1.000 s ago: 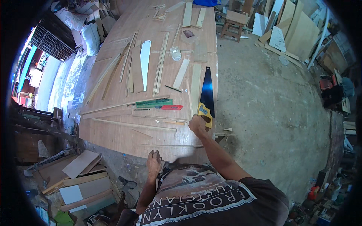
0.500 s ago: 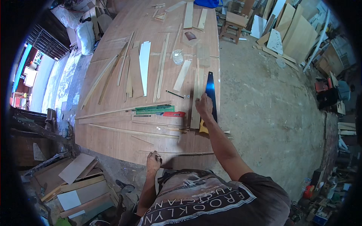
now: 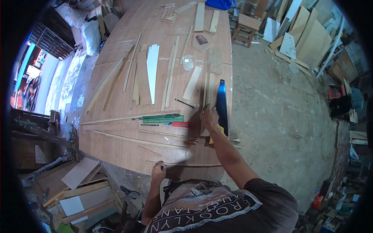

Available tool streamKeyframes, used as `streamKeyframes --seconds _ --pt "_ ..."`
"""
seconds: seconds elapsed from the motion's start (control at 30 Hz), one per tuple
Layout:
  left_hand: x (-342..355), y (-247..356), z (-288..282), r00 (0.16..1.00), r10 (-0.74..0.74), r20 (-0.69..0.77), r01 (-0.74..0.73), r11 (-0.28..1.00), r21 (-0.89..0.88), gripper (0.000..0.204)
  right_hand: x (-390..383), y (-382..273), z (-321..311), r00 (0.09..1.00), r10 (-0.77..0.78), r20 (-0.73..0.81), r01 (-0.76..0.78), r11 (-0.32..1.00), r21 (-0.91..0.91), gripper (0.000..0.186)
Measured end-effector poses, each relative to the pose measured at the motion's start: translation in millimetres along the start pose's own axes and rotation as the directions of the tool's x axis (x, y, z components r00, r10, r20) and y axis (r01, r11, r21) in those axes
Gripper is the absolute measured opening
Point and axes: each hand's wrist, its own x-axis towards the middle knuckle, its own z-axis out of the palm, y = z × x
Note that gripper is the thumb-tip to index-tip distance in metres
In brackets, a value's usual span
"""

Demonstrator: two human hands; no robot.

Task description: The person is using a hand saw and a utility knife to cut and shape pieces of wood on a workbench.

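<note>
My right hand is at the right side of the wooden table, its fingers closed at a thin wooden strip beside a flat board. Just right of it lies a handsaw with a dark blade and yellow handle, partly under my wrist. At the near table edge my left hand is curled shut by the end of a long thin strip; what its fingers hold is too small to make out. Between the hands lie a red cutter, a green packet and a dark pencil.
More strips and a white piece spread across the table, with a clear jar farther back. A wooden stool stands beyond the right edge; sheet offcuts lean behind it. Scrap boards are piled at lower left.
The view has tilted slightly, so the table sits lower and farther right. Against the table, my right hand has shifted a little left, away from the saw blade. My left hand stays at the near edge.
</note>
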Motion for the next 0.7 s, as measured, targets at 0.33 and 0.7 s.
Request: streamKeyframes --seconds 0.33,0.7 --pt "10 14 -5 0.988 -0.146 0.043 0.142 0.986 0.085 0.010 55 6 -23 0.970 -0.207 -0.126 0.225 0.962 0.153 0.044" --pt "78 85 -17 0.996 -0.030 0.085 0.012 0.979 0.205 0.015 -142 160 -56 0.987 0.046 -0.153 -0.028 0.993 0.113 0.040"
